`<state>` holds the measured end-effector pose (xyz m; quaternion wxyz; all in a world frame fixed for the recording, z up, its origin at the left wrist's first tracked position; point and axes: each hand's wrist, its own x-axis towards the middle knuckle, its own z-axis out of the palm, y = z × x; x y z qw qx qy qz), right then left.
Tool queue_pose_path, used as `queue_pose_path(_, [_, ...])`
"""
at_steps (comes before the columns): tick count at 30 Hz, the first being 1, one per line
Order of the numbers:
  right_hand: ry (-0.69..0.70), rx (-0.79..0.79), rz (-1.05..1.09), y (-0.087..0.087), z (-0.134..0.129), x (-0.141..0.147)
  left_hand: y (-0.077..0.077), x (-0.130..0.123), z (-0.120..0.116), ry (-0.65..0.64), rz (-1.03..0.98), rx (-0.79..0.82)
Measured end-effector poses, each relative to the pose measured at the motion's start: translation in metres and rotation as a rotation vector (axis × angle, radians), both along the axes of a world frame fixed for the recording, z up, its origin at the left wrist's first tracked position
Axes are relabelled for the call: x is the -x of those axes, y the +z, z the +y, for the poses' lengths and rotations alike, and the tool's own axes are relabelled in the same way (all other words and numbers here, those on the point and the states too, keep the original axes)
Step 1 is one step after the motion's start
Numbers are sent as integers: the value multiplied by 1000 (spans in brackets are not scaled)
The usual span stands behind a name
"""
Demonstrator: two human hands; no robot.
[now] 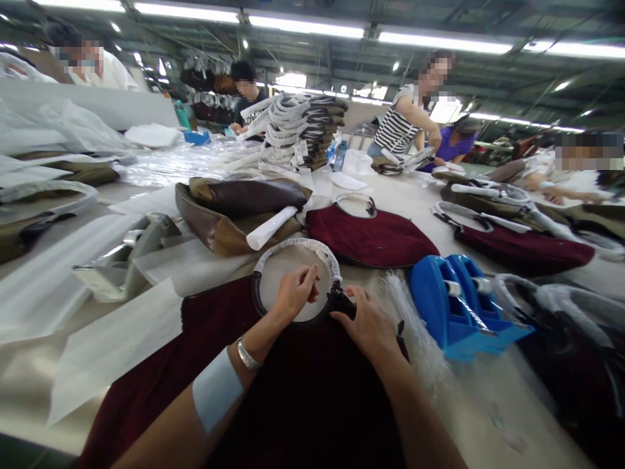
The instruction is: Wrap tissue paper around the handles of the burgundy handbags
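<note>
near maroon bag (317,391): cut off below; leftmost bag (17,236): cropped; plastic strands (417,322): blurred

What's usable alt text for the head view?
A person's left hand curls over the opening of a dark red bag's white-wrapped loop handle, while the right hand is at the handle's right base. Around them on a table are more bags, white sheets and a blue tape dispenser, with co-workers beyond.

The place was a bag workshop. Several people (396,127) worked around a broad table (488,397), with handbags (322,127) stacked high beneath strip lights (305,26).
</note>
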<state>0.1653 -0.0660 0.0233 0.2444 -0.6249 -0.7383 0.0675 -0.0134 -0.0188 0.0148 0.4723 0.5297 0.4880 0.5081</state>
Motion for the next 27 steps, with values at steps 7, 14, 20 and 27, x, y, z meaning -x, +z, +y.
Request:
queue_pose_path(7, [37, 35, 13, -1, 2, -1, -13, -2, 2, -53, 134, 82])
queue_pose_path(14, [26, 78, 104, 4, 1, 1, -15, -6, 2, -245, 191, 171])
queue_pose_path(20, [91, 32, 117, 0, 2, 3, -7, -14, -8, -336, -11, 376])
queue_pose_path(27, [267, -198, 17, -12, 9, -6, -19, -17, -10, -413, -234, 453])
